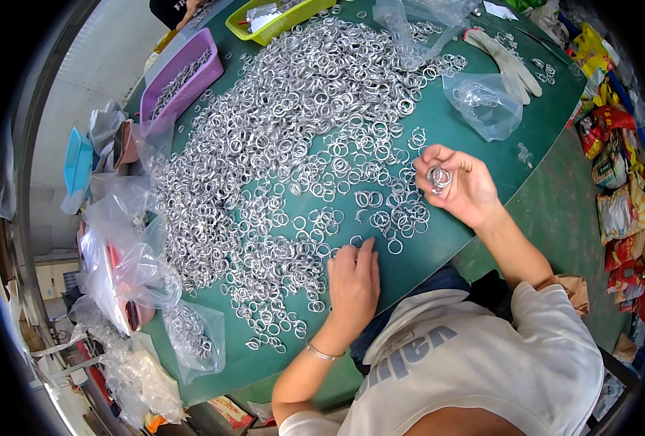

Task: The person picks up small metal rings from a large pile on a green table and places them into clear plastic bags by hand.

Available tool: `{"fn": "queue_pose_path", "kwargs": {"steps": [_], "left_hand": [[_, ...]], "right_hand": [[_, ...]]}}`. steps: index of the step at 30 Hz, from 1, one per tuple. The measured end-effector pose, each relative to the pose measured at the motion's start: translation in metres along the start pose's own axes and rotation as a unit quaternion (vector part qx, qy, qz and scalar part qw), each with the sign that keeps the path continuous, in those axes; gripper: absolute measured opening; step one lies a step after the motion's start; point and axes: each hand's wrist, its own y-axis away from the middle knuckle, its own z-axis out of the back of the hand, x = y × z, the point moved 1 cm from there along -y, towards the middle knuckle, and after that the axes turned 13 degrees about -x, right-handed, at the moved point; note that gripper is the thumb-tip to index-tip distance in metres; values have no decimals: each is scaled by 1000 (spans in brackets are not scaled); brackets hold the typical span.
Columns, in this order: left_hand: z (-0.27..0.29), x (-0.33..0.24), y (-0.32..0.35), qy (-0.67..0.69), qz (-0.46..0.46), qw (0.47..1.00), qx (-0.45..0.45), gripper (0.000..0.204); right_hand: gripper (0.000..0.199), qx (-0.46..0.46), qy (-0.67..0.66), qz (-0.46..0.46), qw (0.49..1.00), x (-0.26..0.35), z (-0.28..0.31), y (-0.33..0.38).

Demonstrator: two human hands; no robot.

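My right hand (459, 185) is raised above the tabletop's (482, 156) near edge, fingers curled tight on a small bunch of metal rings (439, 176). Left hand (353, 280) lies flat on the tabletop by the near edge, fingers together and straight, tips touching loose rings (370, 240), gripping nothing. Big pile of the same rings (293, 109) covers the middle and far side. Purple tray (184, 76) with rings at the far left corner, yellow tray (279, 18) at the far edge. Clear bag (486, 105) and a white glove (508, 62) towards the right edge.
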Motion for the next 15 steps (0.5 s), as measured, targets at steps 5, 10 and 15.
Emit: {"fn": "queue_pose_path", "kwargs": {"steps": [5,10,15], "left_hand": [[-12,-10,-17,56,-42,996,49,27],[-8,4,-5,24,-11,1000,16,18],[9,19,2,110,109,988,-24,10]], "right_hand": [[17,2,337,57,940,-5,-9,7],[14,10,646,266,715,-6,-9,6],[18,50,698,308,645,-8,-16,2]]}}
